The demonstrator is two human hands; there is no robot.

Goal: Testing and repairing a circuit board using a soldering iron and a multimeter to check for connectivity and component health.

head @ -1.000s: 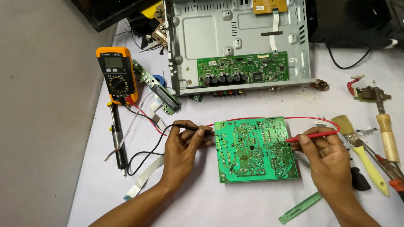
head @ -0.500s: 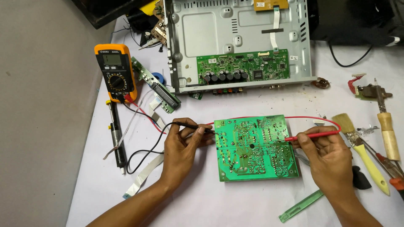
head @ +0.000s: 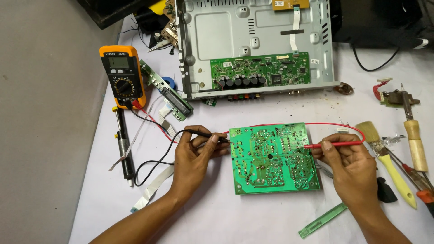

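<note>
A green circuit board (head: 271, 159) lies solder side up on the white table. My left hand (head: 194, 156) grips a black test probe (head: 205, 134) whose tip touches the board's left edge. My right hand (head: 350, 165) grips a red test probe (head: 334, 144) with its tip on the board's right part. Both leads run to an orange multimeter (head: 123, 77) standing at the upper left.
An opened metal chassis (head: 253, 40) with a green board inside sits at the back. A black desoldering pump (head: 124, 149) lies left. At the right lie a brush (head: 384, 153), a soldering iron (head: 413, 135), screwdrivers and a green ruler (head: 323, 220).
The red probe tip has shifted slightly to the left across the board. My left hand and the black probe stay in place.
</note>
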